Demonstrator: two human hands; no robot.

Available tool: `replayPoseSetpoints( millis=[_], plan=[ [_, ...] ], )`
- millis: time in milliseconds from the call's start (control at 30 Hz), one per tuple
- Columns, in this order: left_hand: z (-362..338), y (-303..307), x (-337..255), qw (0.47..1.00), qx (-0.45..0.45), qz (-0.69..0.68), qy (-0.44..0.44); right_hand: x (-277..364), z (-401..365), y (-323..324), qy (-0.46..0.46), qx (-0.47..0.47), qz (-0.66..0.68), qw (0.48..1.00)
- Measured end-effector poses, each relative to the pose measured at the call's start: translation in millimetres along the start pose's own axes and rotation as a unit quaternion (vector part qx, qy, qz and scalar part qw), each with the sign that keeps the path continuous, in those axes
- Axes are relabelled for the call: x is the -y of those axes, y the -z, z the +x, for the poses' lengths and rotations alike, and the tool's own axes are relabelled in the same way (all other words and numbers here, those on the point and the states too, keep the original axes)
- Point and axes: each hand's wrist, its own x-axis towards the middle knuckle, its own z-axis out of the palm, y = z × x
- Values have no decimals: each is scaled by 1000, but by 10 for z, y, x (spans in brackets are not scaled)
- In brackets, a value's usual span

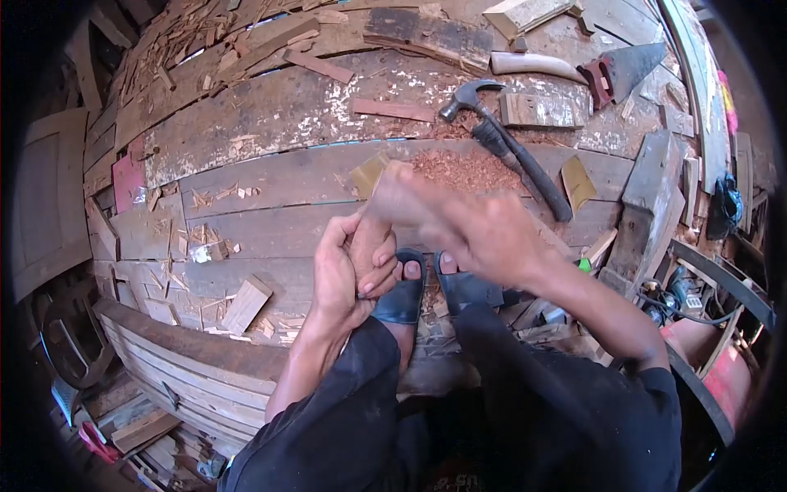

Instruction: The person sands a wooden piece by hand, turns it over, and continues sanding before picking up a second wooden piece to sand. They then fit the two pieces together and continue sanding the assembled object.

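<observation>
My left hand (340,266) is closed around a smooth brown piece of wood (369,244), which stands up between my knees over the sandals. My right hand (484,234), smeared by motion, reaches across to the top of this wood with its fingers bent over it. A yellowish-brown sheet of sandpaper (368,175) sticks out at those fingertips and appears pinched against the wood. How far the sandpaper wraps round is hidden by the blur. Beyond my right hand, a claw hammer (508,148) with a dark handle lies on the boards beside reddish wood shavings (463,168).
A second curled sandpaper piece (578,184) lies right of the hammer. Farther back are a handsaw (631,72), a pale curved wooden piece (537,65) and a wood block (541,110). A stack of long boards (197,353) is at the left; cables and tools (676,299) sit at the right.
</observation>
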Motion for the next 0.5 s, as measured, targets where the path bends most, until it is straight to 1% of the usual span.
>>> replayPoseSetpoints(
  millis=[33,67,133,200,233,333,367,467,500],
  plan=[
    [23,3,4,1000,7,-4,5,29,0,27,-16,24,-1,1000],
    [9,-19,12,1000,-2,-14,0,57,17,-21,-15,-3,8,1000],
    [-23,-96,-9,999,-18,-31,-13,76,17,-100,24,-33,-8,999],
    [-4,-29,-11,1000,-16,-4,-10,93,-14,-174,91,-41,-58,993],
    [-6,-4,11,1000,-16,7,-5,18,86,-81,-22,-8,-21,1000],
    [-32,-51,-7,1000,22,4,-14,6,40,-72,49,-77,-88,992],
    [-78,-153,-4,998,-43,25,-42,17,47,-84,41,-80,-82,993],
    [68,-39,-19,1000,16,-16,-6,-3,162,-41,19,-94,-81,992],
    [45,-63,-16,1000,9,-2,-4,45,140,-33,36,-78,-86,993]
  ],
)
